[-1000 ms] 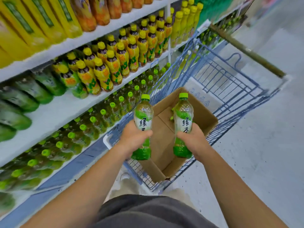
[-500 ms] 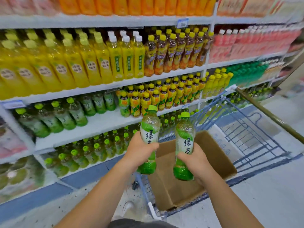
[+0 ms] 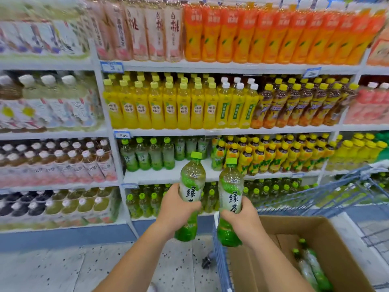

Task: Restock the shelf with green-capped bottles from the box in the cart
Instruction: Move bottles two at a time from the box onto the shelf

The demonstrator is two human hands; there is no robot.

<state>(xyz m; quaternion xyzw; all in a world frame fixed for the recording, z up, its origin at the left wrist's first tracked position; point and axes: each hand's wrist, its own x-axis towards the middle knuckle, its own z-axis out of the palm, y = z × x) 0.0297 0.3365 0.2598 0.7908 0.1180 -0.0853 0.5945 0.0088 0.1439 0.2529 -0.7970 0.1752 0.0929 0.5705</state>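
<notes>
My left hand (image 3: 179, 209) grips one green-capped tea bottle (image 3: 192, 180) upright around its middle. My right hand (image 3: 242, 220) grips a second green-capped bottle (image 3: 230, 186) the same way, just to its right. Both bottles are held up in front of the white shelf (image 3: 168, 175), where several green-capped bottles (image 3: 147, 154) stand at the left with a bare stretch beside them. Below right, the open cardboard box (image 3: 328, 234) sits in the blue wire cart (image 3: 219, 256), with two or three green-capped bottles (image 3: 311, 266) lying in it.
Yellow-capped bottles (image 3: 273, 154) fill the same shelf to the right. Yellow and orange drinks stand on the shelves above, more green-capped bottles (image 3: 145, 203) on the shelf below. Other drinks fill the bay at the left (image 3: 52, 161). Speckled floor (image 3: 63, 268) lies before the shelving.
My view has swung up and left from the cart to face the shelving. Both hands have carried their bottles up from the box toward the shelf.
</notes>
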